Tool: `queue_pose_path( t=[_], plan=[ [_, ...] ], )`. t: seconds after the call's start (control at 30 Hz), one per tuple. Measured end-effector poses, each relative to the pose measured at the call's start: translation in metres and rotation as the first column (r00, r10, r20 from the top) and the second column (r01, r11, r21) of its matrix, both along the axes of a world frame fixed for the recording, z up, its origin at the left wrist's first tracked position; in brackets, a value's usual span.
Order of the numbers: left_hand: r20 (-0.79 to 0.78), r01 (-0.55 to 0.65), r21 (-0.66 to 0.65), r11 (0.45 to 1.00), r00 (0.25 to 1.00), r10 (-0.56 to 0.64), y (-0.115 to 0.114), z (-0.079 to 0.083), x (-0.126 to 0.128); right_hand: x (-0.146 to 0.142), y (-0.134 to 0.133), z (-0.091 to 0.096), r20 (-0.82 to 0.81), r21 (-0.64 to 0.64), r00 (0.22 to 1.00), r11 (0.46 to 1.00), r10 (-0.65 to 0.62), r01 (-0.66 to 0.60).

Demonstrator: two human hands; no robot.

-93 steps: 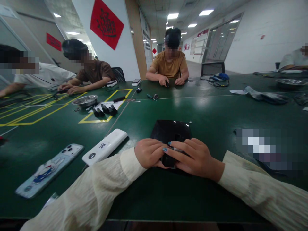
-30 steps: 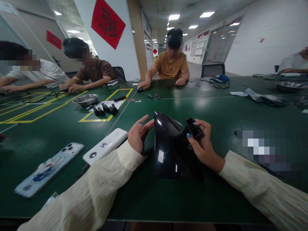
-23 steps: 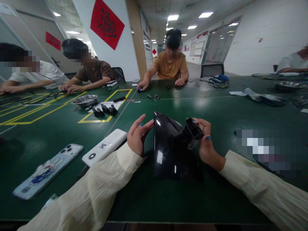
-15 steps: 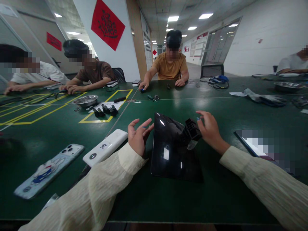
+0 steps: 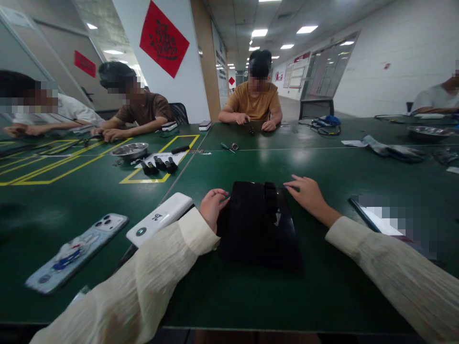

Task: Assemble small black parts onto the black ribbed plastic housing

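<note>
In the middle of the table before me lies a black glossy panel (image 5: 251,229), with a black bracket-like piece (image 5: 271,198) standing up from its upper right part. My left hand (image 5: 212,206) is beside the panel's left edge, its fingers loosely bent with a gap between thumb and fingertips; whether they touch the edge I cannot tell. By the panel's upper right corner is my right hand (image 5: 306,193), fingers stretched toward the bracket side and nothing held in them. The panel's underside is hidden.
A white power bank (image 5: 159,219) and a phone in a cartoon case (image 5: 77,253) lie to the left. A tablet-like device (image 5: 380,215) is at right. Farther off are a metal bowl (image 5: 129,150), several black parts (image 5: 159,165) and a glove (image 5: 390,147). Co-workers sit around the table.
The panel has gone from a tilted, turned pose to lying flatter and squarer to me. My left fingers have curled from spread; my right hand has shifted slightly, its fingers straighter.
</note>
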State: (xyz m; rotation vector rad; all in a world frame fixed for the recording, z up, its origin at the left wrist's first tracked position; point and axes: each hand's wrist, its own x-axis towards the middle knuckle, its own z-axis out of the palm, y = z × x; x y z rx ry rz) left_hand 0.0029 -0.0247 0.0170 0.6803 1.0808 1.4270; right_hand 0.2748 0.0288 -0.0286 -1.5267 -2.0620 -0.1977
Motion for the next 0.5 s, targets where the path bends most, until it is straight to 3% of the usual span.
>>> queue_pose_path(
  t=[0.1, 0.23, 0.37, 0.5],
  plan=[
    [-0.047, -0.024, -0.052, 0.998, 0.999, 0.022, -0.002, 0.003, 0.002, -0.003, -0.005, 0.007, -0.082, -0.036, 0.997, 0.999, 0.005, -0.008],
    [-0.054, -0.026, -0.010, 1.000, 0.998, 0.025, -0.003, 0.002, 0.005, -0.010, -0.016, 0.017, -0.343, -0.047, 0.938, 0.997, 0.046, -0.066],
    [-0.217, 0.123, 0.053, 0.991, 0.970, -0.109, -0.002, -0.013, 0.007, -0.027, -0.034, 0.033, -0.549, 0.090, 0.826, 0.992, 0.124, -0.089],
    [-0.452, 0.223, 0.177, 0.959, 0.883, -0.122, -0.003, -0.027, 0.006, -0.044, -0.056, 0.049, -0.540, 0.236, 0.816, 0.968, 0.204, -0.086]
  ],
)
